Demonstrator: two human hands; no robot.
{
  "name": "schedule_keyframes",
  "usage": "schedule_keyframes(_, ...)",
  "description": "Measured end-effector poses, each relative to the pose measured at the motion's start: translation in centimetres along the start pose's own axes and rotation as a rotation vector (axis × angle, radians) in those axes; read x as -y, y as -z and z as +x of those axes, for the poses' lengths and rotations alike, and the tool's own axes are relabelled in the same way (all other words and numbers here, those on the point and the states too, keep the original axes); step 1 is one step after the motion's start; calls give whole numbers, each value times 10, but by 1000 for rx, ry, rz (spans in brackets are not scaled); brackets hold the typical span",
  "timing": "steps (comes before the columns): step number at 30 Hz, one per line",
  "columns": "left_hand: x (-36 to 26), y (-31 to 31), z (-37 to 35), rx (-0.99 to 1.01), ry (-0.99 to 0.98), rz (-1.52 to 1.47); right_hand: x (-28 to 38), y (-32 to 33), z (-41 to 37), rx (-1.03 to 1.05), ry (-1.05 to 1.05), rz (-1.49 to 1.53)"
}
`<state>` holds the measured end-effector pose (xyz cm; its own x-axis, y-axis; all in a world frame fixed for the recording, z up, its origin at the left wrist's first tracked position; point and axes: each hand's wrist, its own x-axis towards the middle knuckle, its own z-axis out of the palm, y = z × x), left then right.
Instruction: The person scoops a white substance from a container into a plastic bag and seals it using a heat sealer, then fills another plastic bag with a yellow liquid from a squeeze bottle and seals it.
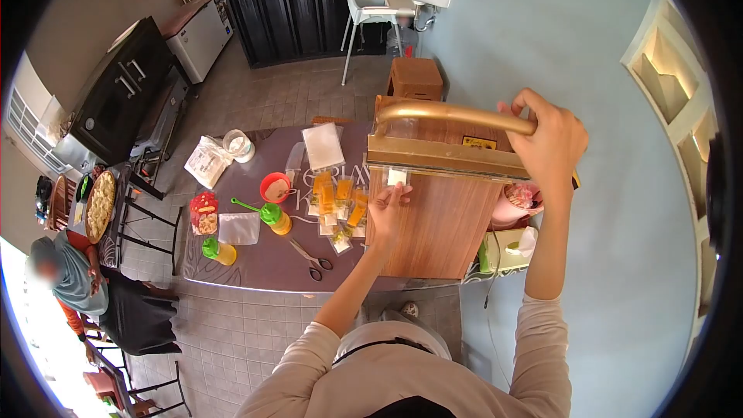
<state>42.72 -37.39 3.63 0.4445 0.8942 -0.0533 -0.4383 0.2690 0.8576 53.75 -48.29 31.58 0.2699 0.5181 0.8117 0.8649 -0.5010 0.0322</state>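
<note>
At the far left, well apart from the work, another person (62,275) sits by a side table. On the dark purple worktop (255,267) lie a yellow squeeze bottle with a green cap (276,219), a red plastic cup (275,186) and a pair of black-handled scissors (313,258). Right of these is a cluster of small clear packets with yellow filling (340,197), just left of the left hand.

The left hand (385,213) reaches up and forward from the body, its fingertips drawn together in a pinch on a small clear plastic packet (397,178). The packet stands upright directly above the hand. Its top edge meets the underside of the brass-coloured bar on the tall wooden press (433,224); whether it sits inside the gap cannot be told. The bar runs left to right, straight across the line of the hand's reach.

Above the bar, a long gold lever handle (441,112) lies along the same axis, sloping slightly down to the right. The right hand (553,143) is wrapped closed around its right end, with the top of the press between the two hands. It is well apart from the packet, so the left hand is much the nearer. A pink bowl (511,213) sits low behind the press, under the right wrist.
</note>
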Motion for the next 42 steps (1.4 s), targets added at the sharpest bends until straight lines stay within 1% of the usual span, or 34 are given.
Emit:
schedule_keyframes(2,0,0,0,18,-22,8,2,4,-9,-10,12,4)
schedule_keyframes(7,2,2,2,13,-3,-2,11,16,-35,-21,25,50)
schedule_keyframes(9,5,3,2,15,2,-7,14,21,-49,40,9,78)
schedule_keyframes(11,9,3,3,8,-142,-5,16,25,-62,67,2,125)
schedule_keyframes(12,7,1,2,8,-141,-6,18,26,-69,93,-3,173)
schedule_keyframes(14,2,-2,1,-40,-4,-23,21,31,-82,122,11,173)
schedule_keyframes(15,2,-1,2,-43,-4,-25,22,33,-88,152,23,173)
schedule_keyframes(16,1,-1,4,-36,-20,55,22,32,-99,207,-20,187)
schedule_keyframes(17,2,0,4,-29,-34,136,23,30,-106,210,-20,187)
schedule_keyframes(18,6,1,5,1,-72,76,24,30,-112,235,-25,189)
schedule_keyframes(22,7,3,6,15,-56,57,27,28,-126,264,-34,203)
schedule_keyframes(24,2,2,2,26,-52,138,27,27,-133,284,-35,199)
schedule_keyframes(28,-7,1,-1,51,-49,167,30,26,-144,358,-76,190)
schedule_keyframes(32,-6,1,-1,47,-33,137,30,22,-153,343,-69,188)
schedule_keyframes(37,-6,1,-2,53,-6,163,30,20,-161,395,-79,172)
schedule_keyframes(42,-4,1,0,45,-41,118,32,17,-168,402,-92,188)
